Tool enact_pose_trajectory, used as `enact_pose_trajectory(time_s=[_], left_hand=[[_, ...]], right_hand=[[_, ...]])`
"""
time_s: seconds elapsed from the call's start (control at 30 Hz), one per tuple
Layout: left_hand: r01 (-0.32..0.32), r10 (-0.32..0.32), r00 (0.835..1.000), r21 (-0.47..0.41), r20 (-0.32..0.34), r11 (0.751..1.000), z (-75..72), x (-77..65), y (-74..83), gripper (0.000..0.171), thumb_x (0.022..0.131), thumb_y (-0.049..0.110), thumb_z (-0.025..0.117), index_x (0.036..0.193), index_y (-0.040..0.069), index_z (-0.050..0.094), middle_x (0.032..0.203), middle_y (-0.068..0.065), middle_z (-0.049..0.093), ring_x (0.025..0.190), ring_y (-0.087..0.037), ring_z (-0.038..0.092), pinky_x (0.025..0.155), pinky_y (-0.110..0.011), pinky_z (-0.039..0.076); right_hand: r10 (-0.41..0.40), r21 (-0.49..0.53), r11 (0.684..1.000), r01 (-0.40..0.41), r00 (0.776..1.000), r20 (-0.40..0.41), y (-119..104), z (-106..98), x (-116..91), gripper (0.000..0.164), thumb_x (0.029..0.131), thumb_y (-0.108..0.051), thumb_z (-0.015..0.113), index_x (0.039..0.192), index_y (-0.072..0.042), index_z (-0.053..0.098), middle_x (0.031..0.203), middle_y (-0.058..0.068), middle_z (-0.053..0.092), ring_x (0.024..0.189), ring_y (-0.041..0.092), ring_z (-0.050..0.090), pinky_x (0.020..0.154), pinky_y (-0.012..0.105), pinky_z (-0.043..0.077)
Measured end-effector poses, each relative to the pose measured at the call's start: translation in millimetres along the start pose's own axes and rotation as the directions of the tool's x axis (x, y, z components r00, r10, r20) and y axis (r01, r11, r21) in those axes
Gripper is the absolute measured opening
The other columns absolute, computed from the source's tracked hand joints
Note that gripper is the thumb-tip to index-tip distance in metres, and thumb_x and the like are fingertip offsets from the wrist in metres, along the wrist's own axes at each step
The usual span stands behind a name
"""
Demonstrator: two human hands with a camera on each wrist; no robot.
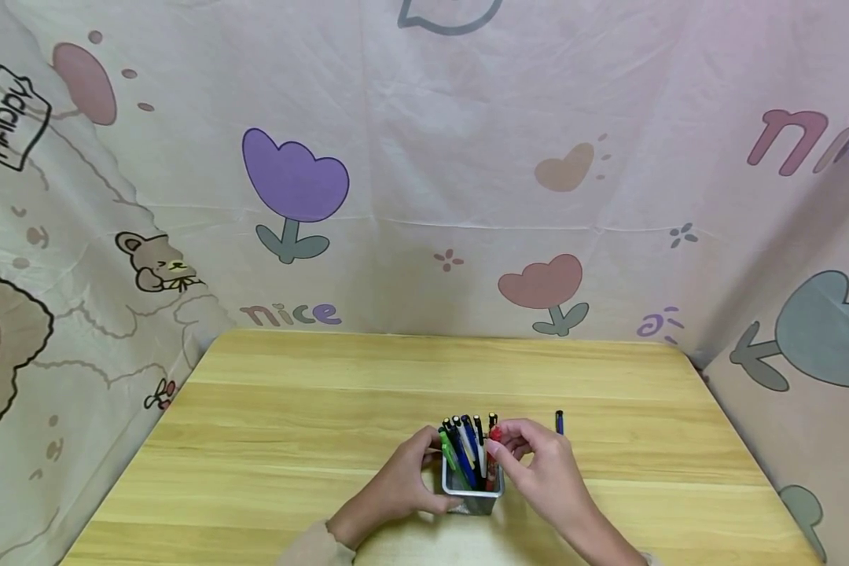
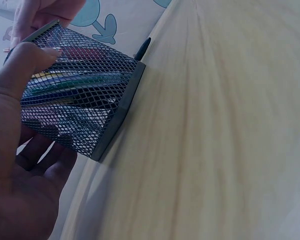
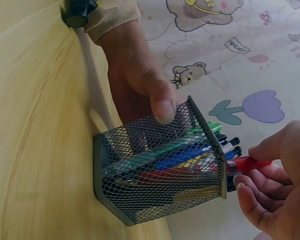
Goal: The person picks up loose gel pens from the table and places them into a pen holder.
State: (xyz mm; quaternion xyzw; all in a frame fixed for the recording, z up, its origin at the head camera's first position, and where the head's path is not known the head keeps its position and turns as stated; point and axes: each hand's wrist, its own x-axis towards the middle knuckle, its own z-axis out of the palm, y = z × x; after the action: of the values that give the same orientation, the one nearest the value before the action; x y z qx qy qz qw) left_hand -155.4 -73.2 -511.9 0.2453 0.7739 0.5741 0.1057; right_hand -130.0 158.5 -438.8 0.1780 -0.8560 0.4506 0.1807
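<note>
A square wire-mesh pen holder (image 1: 474, 504) stands on the table, filled with several pens (image 1: 467, 444). My left hand (image 1: 405, 481) grips it from the left. In the right wrist view the left thumb (image 3: 164, 107) lies along the mesh near the rim. My right hand (image 1: 543, 470) is at the holder's right rim. Its thumb and fingers pinch the top of a red pen (image 3: 250, 163), whose lower part is inside the mesh. A green pen (image 1: 448, 451) leans at the left corner of the holder.
A dark blue pen (image 1: 560, 422) lies on the wooden table (image 1: 311, 417) beyond the right hand. Printed cloth (image 1: 424, 173) hangs behind the table and along both sides. In the right wrist view a black device (image 3: 79, 12) sits by the left sleeve.
</note>
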Motion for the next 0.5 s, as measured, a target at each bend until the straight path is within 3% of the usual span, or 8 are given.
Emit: enact_pose_trajectory(time_s=[0.17,0.5], left_hand=[[-0.006,0.006,1.000,0.004,-0.002,1.000,0.1,-0.2,0.7,0.065,0.070,0.010,0.092,0.122,0.012,0.053,0.125,-0.006,0.063,0.120,-0.024,0.069,0.110,-0.025,0.056],[-0.013,0.013,1.000,0.013,-0.012,1.000,1.1,-0.1,0.8,0.065,0.069,0.010,0.092,0.122,0.013,0.054,0.124,-0.004,0.064,0.119,-0.022,0.069,0.111,-0.029,0.056]], right_hand=[[-0.023,0.002,1.000,0.023,1.000,-0.007,3.0,4.0,-3.5,0.023,0.077,0.003,0.085,0.090,-0.012,0.074,0.077,-0.013,0.069,0.070,-0.005,0.059,0.058,0.017,0.059],[0.007,-0.022,1.000,-0.007,1.000,0.001,4.8,5.2,-4.7,0.025,0.074,0.003,0.087,0.090,-0.012,0.075,0.074,-0.014,0.066,0.067,-0.006,0.056,0.054,0.017,0.057]])
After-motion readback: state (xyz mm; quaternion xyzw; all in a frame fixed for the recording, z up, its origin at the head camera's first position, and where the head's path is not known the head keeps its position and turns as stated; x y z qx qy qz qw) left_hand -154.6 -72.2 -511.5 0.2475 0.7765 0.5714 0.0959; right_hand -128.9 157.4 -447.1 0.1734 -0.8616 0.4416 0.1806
